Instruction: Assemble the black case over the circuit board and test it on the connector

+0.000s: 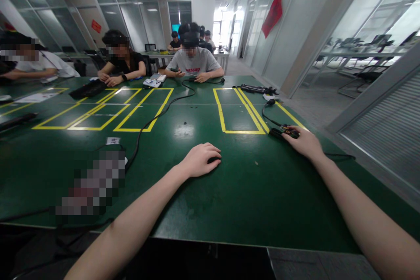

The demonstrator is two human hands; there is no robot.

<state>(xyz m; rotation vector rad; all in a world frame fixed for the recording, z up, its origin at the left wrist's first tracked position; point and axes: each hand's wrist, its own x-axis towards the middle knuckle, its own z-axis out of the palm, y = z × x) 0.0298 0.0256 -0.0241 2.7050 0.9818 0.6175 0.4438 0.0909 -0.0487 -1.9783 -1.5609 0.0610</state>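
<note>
My left hand (201, 160) rests palm down on the green table (229, 192), fingers curled over a small dark object (215, 159) that is mostly hidden. Far to the right, my right hand (303, 141) lies over a small black device (282, 131) with a cable (266, 113) attached. Its fingers are closed on the device's near end. The device lies just outside a yellow taped rectangle (241, 131).
A black cord (154, 118) runs across the table's middle. Yellow tape outlines (98, 116) mark the left side. Several people sit at the far side with a white game controller (152, 82) and other devices. A black gadget (256, 89) lies at the far right. The table's right edge is close.
</note>
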